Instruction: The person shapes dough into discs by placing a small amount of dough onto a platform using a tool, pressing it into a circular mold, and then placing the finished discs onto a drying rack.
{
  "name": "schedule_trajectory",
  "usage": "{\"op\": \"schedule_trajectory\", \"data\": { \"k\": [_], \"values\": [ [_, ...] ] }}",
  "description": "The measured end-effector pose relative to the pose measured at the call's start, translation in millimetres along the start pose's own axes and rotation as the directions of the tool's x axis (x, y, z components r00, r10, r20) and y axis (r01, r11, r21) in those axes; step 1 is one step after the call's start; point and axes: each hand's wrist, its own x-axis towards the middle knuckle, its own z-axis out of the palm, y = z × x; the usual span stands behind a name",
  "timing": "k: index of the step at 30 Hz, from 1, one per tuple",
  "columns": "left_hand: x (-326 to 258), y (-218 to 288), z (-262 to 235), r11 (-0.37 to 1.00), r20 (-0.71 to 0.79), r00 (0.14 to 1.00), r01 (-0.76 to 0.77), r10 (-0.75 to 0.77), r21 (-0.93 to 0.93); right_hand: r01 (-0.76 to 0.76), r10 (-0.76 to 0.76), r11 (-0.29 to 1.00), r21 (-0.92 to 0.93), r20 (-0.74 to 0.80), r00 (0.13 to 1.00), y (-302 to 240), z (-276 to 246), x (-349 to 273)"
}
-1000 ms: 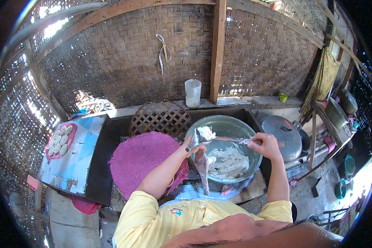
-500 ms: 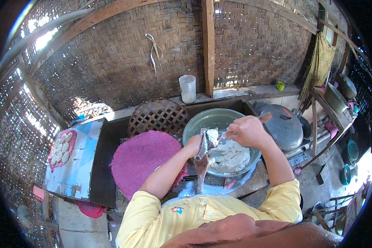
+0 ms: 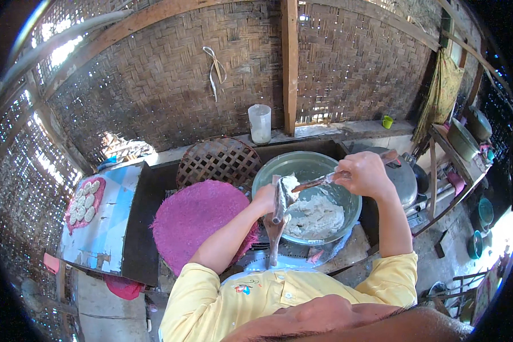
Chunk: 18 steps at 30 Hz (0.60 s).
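Note:
My left hand (image 3: 263, 199) is closed on a wooden paddle-shaped tool (image 3: 275, 231), its handle pointing down toward my shirt. A lump of white dough (image 3: 289, 183) sits at the head of this tool, above the basin's left side. Gripped in my right hand (image 3: 359, 174) is a long wooden spatula (image 3: 313, 183), its tip touching the lump. Below both hands stands a green basin (image 3: 353, 219) with a mass of wet white dough (image 3: 318, 218) in it. The fingers of my left hand are partly hidden behind the tool.
A round magenta mat (image 3: 199, 222) lies left of the basin, with a woven lattice basket (image 3: 218, 165) behind it. Flat white dough rounds (image 3: 84, 202) rest on a box at far left. A large lidded pot (image 3: 402, 182) stands right; a clear plastic container (image 3: 260, 124) is at the wall.
My right hand has moved right and slightly up with the spatula, drawing its tip back along the lump. The left hand and its tool have shifted only slightly.

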Motion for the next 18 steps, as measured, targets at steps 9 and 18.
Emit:
{"op": "schedule_trajectory", "data": {
  "k": [9, 18],
  "values": [
    [-1, -6, 3, 0.997, 0.059, 0.998, 0.031, -0.027, -0.070, 0.179, -0.179, 0.983, -0.032, -0.002, 0.984, -26, 35, 8],
    [18, 6, 4, 0.986, -0.167, 0.978, 0.107, -0.128, -0.130, -0.362, 0.699, 0.485, 0.796, -0.104, 0.708, -15, 114, -49]
  ]
}}
